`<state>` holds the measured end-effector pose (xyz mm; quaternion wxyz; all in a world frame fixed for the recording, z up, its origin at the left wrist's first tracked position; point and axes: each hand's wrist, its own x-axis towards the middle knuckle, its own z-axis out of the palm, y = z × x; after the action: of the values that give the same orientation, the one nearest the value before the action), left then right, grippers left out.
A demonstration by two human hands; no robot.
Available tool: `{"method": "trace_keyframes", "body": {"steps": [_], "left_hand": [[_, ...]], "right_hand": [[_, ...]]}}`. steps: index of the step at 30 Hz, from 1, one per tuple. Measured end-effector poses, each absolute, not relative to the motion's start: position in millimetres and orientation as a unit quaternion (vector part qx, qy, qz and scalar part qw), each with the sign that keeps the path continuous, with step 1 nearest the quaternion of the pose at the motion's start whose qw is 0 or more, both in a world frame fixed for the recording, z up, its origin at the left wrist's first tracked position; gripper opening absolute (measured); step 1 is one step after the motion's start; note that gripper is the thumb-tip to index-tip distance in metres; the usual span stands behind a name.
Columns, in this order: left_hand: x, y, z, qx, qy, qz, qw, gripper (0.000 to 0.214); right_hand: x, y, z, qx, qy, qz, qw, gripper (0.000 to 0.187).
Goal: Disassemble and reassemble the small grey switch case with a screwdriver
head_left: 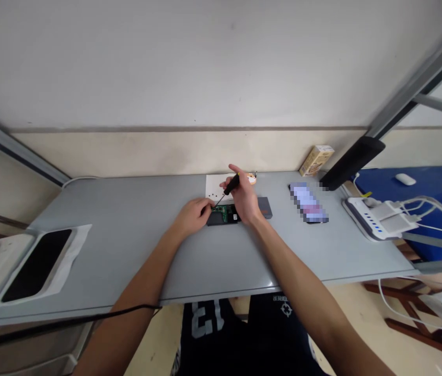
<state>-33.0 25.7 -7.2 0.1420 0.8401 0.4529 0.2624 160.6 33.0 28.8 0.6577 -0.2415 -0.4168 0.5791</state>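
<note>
A dark, flat electronic device (221,218) lies on the grey desk, its green circuit board (221,210) exposed. In my right hand (244,198) is a black-handled screwdriver (232,184), tilted so that its thin shaft runs down to the board's left part. My left hand (195,215) is at the device's left end, fingers pressed together near the screwdriver's tip; whatever they pinch is too small to make out. Behind the device lies a white sheet of paper (213,184) with several small dark pieces on it, perhaps screws. A grey cover-like part (265,207) shows right of my right hand.
On the right are a phone (309,202) with a lit screen, a small yellow box (316,160), a black cylinder (352,163) leaning on the frame and a white power strip (377,216) with cables. A dark tablet-like slab (38,263) lies at left. The wall rises behind the desk.
</note>
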Motion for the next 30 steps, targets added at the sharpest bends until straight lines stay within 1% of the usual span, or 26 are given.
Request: {"method": "trace_keyframes", "body": {"steps": [2, 6, 8, 9, 11, 12, 13, 14, 16, 18, 19, 21, 26, 30], "left_hand": [[-32, 25, -5, 0.84, 0.454, 0.26, 0.142, 0.025], [-31, 23, -3, 0.842, 0.455, 0.252, 0.144, 0.026], [-30, 21, -3, 0.835, 0.459, 0.261, 0.155, 0.027], [-31, 20, -3, 0.829, 0.463, 0.267, 0.167, 0.027], [-32, 18, -1, 0.814, 0.469, 0.279, 0.201, 0.029], [-34, 17, 0, 0.807, 0.47, 0.28, 0.222, 0.033], [-37, 16, 3, 0.803, 0.468, 0.274, 0.246, 0.04], [-40, 15, 6, 0.802, 0.464, 0.264, 0.269, 0.048], [-46, 12, 14, 0.803, 0.455, 0.231, 0.307, 0.063], [-51, 10, 21, 0.802, 0.451, 0.206, 0.333, 0.072], [-53, 10, 24, 0.798, 0.455, 0.199, 0.341, 0.074], [-54, 9, 27, 0.79, 0.465, 0.192, 0.349, 0.075], [-53, 12, 20, 0.795, 0.456, 0.196, 0.349, 0.077], [-51, 14, 14, 0.798, 0.455, 0.216, 0.332, 0.083]], "right_hand": [[162, 30, 35, -0.251, -0.456, 0.552, 0.651, 0.039], [174, 20, 53, -0.286, -0.559, 0.434, 0.646, 0.038], [188, 14, 61, -0.31, -0.614, 0.362, 0.629, 0.034], [196, 10, 64, -0.334, -0.646, 0.323, 0.605, 0.033], [217, 3, 67, -0.385, -0.713, 0.243, 0.533, 0.031], [228, -1, 66, -0.407, -0.75, 0.209, 0.478, 0.03], [240, -5, 65, -0.434, -0.786, 0.183, 0.402, 0.031], [251, -9, 63, -0.469, -0.805, 0.154, 0.328, 0.035], [273, -16, 57, -0.527, -0.82, 0.104, 0.196, 0.053], [292, -20, 53, -0.545, -0.826, 0.094, 0.106, 0.062], [300, -21, 52, -0.55, -0.825, 0.098, 0.082, 0.063], [312, -21, 53, -0.549, -0.824, 0.121, 0.066, 0.062], [314, -13, 62, -0.518, -0.823, 0.21, 0.103, 0.051], [294, -12, 69, -0.488, -0.833, 0.242, 0.1, 0.051]]}}
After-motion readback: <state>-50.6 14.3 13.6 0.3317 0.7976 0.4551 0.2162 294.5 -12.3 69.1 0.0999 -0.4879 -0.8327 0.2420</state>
